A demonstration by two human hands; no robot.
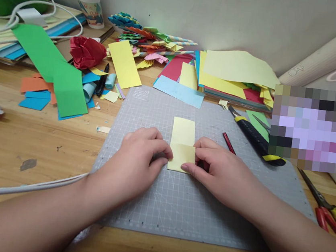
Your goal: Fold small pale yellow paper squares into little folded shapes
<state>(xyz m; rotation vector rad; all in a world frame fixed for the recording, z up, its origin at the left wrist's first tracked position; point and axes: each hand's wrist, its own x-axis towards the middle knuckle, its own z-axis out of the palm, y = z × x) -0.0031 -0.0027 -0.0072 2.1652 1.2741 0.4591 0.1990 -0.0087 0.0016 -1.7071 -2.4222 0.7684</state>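
Observation:
A pale yellow paper strip (183, 132) lies on the grey cutting mat (141, 204), its lower part folded up over itself. My left hand (145, 149) is closed, with thumb and index finger meeting at the left edge of the fold. My right hand (215, 163) pinches the right edge, its thumb on top near the lower corner and its other fingers curled beside the paper. To the right of that hand lie a dark red pen (229, 143) and a black and yellow utility knife (256, 138).
Green paper strips (53, 68) and blue and orange scraps (37, 91) lie at left. A crumpled red paper flower (87, 53), paper cups (90, 6) and stacked coloured paper (235, 69) stand behind. Scissors (328, 209) lie at right; a white cable (27, 189) crosses at left.

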